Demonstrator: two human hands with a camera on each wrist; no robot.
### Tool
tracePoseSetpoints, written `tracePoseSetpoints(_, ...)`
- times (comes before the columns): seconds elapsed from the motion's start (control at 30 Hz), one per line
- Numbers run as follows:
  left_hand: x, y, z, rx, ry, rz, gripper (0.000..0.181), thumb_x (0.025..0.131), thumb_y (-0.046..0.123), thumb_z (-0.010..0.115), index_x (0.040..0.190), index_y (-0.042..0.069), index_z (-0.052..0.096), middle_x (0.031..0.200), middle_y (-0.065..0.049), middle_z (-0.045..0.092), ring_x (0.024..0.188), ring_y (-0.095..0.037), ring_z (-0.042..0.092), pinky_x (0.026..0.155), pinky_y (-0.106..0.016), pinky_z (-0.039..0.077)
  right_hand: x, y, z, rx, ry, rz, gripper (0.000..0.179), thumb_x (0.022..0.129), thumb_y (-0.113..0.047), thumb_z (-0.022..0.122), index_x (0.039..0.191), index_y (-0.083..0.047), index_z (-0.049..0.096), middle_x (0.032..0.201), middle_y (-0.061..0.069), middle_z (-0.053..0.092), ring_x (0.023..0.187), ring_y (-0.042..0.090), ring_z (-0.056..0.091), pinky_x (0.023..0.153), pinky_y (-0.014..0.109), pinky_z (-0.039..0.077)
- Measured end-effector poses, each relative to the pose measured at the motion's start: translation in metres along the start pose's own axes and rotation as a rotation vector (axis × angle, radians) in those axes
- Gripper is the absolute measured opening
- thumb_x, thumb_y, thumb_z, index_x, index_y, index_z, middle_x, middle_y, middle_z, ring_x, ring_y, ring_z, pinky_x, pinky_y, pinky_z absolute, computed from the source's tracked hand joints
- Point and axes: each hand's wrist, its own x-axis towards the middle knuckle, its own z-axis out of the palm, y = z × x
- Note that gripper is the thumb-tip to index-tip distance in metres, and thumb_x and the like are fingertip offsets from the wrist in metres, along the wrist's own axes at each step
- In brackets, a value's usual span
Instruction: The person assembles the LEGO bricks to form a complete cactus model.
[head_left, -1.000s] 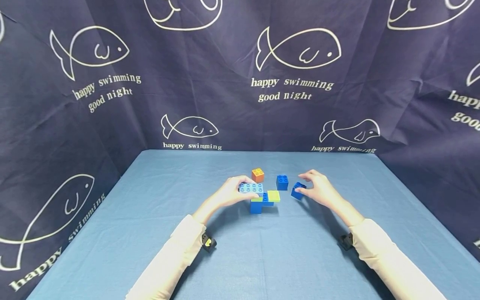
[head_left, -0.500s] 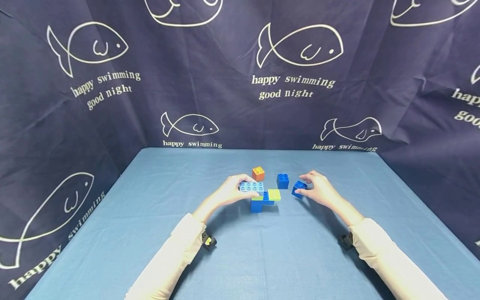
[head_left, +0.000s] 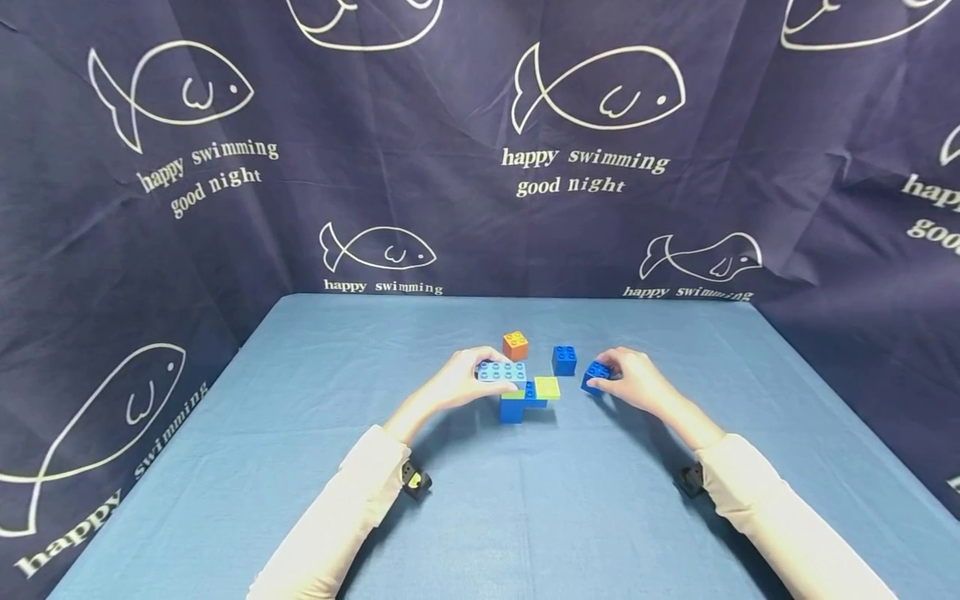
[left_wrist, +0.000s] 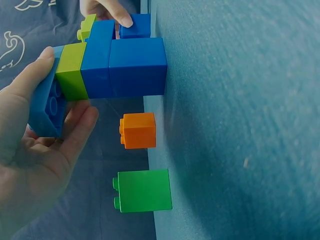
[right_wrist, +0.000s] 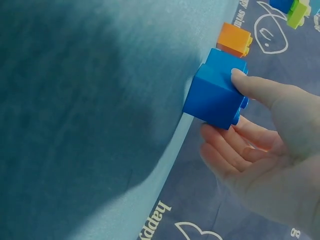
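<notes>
My left hand (head_left: 456,382) grips a light blue brick (head_left: 502,372) between thumb and fingers. That brick tops a built stack with a lime brick (left_wrist: 72,72) beneath it and a blue brick (left_wrist: 137,67) at the foot. A lime piece (head_left: 547,387) sits on the stack's right-hand arm. To the right, my right hand (head_left: 637,383) pinches a small blue brick (right_wrist: 215,97), thumb on one side and fingertips on the opposite side. This brick stands apart from the stack, slightly turned.
Behind the right-hand brick stands another blue brick (head_left: 565,360). An orange brick (head_left: 515,345) is behind the stack. The left wrist view also has a green brick (left_wrist: 145,191), hidden in the head view. Blue cloth (head_left: 570,517) covers the table, with a printed curtain (head_left: 480,208) behind.
The fingers of my right hand have closed in on the small blue brick; before, the index finger was raised away from it. My left hand and the stack stay in place.
</notes>
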Motion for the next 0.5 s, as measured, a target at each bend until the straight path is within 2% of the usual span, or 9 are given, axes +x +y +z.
tracePoseSetpoints(0.33,0.0009,-0.0010,-0.0002,0.002,-0.004,0.007,0.036,0.076,0.033,0.077,0.103,0.012,0.065,0.095,0.000,0.066,0.084,-0.011,0.058,0.076,-0.025,0.046,-0.0011,-0.0009,0.0002,0.008,-0.026,-0.028,0.039,0.079,-0.013,0.074,0.109,0.008,0.061,0.098,0.021,0.063,0.083,0.029,0.062,0.076,0.045,0.050)
tracePoseSetpoints(0.5,0.0007,-0.0013,0.0002,-0.004,-0.004,-0.002,0.036,0.076,0.033,0.077,0.103,0.013,0.065,0.095,0.001,0.066,0.085,-0.011,0.058,0.077,-0.026,0.047,-0.0018,-0.0006,0.0006,0.012,-0.035,-0.003,0.043,0.078,-0.015,0.075,0.109,0.009,0.060,0.098,0.022,0.062,0.083,0.029,0.061,0.075,0.044,0.050)
